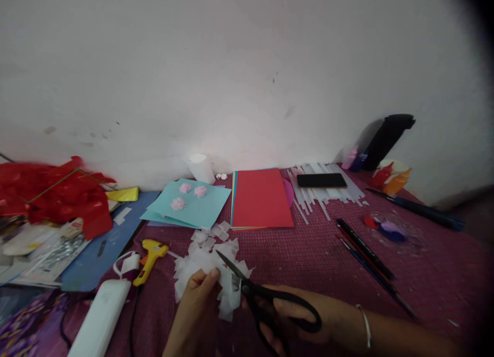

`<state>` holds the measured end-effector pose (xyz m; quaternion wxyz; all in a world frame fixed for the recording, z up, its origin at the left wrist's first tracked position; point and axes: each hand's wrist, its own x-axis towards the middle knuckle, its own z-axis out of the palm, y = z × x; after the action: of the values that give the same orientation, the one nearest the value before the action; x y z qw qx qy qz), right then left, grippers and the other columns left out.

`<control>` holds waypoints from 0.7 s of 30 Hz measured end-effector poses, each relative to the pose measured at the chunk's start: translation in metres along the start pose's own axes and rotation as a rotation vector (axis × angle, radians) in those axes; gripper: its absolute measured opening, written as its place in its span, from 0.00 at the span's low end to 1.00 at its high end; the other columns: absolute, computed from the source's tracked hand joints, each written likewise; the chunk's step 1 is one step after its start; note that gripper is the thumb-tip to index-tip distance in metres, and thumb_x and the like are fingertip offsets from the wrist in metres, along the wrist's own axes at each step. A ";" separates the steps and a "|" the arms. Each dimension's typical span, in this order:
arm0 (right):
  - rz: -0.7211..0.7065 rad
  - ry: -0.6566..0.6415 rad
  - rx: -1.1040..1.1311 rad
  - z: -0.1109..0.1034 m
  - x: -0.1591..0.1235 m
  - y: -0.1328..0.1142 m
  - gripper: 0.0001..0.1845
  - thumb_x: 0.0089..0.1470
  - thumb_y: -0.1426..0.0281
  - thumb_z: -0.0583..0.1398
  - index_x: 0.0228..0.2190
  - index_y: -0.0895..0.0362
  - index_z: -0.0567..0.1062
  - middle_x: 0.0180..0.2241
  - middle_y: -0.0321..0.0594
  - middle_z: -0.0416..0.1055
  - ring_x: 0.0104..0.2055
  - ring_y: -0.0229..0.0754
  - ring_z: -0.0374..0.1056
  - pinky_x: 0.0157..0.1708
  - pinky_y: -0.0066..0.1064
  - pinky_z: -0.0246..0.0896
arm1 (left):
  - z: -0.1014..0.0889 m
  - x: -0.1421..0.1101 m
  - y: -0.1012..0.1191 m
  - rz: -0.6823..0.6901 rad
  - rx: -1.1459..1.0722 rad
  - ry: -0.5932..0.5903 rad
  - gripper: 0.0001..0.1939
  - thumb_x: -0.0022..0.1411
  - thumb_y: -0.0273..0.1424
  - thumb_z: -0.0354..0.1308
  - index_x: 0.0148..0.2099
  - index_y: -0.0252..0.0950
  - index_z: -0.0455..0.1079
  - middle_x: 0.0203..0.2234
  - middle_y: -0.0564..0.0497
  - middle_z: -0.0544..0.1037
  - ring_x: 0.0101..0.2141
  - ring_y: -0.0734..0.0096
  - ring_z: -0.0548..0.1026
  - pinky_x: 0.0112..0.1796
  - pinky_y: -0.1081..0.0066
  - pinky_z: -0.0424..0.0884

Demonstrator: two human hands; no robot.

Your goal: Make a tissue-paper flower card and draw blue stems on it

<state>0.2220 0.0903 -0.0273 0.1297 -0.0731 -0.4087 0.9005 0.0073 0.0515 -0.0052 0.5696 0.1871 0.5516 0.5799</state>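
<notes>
My left hand (196,300) pinches a folded piece of white tissue paper (227,295) near the front edge. My right hand (309,318) has its fingers through the black handles of scissors (254,290), whose blades are open at the paper's upper edge. A heap of white tissue squares (208,251) lies just behind the hands on the maroon cloth (316,254).
Light blue sheet (193,205) with three pink paper puffs, red card stack (260,197), yellow glue gun (150,259), white tube (102,316), phone (321,180) on glue sticks, brushes (366,256), red tissue (57,195) at left, paint bottles (391,174) by the wall.
</notes>
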 end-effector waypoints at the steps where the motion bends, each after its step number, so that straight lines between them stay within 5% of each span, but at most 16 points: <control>1: -0.001 0.000 0.047 -0.001 0.002 0.004 0.36 0.49 0.45 0.60 0.49 0.60 0.68 0.30 0.39 0.67 0.26 0.34 0.65 0.26 0.24 0.62 | 0.002 0.000 -0.002 -0.023 -0.023 -0.004 0.22 0.35 0.42 0.73 0.28 0.33 0.72 0.16 0.55 0.73 0.17 0.76 0.69 0.22 0.76 0.66; 11: -0.043 0.110 0.002 0.009 0.003 0.002 0.34 0.50 0.44 0.60 0.45 0.61 0.68 0.23 0.32 0.61 0.16 0.26 0.54 0.15 0.18 0.51 | -0.001 0.006 -0.011 -0.050 -0.156 -0.058 0.19 0.39 0.38 0.73 0.32 0.34 0.72 0.16 0.56 0.73 0.18 0.74 0.71 0.21 0.75 0.67; 21: -0.008 0.104 0.125 0.006 0.009 0.009 0.35 0.48 0.43 0.59 0.43 0.61 0.69 0.27 0.37 0.65 0.21 0.30 0.60 0.20 0.21 0.55 | -0.006 0.004 -0.021 -0.038 0.053 -0.094 0.21 0.39 0.44 0.71 0.29 0.33 0.72 0.12 0.57 0.69 0.15 0.76 0.66 0.17 0.76 0.62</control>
<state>0.2105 0.0826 -0.0305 0.1588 -0.1099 -0.3448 0.9186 0.0109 0.0474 -0.0272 0.6004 0.2187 0.5430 0.5449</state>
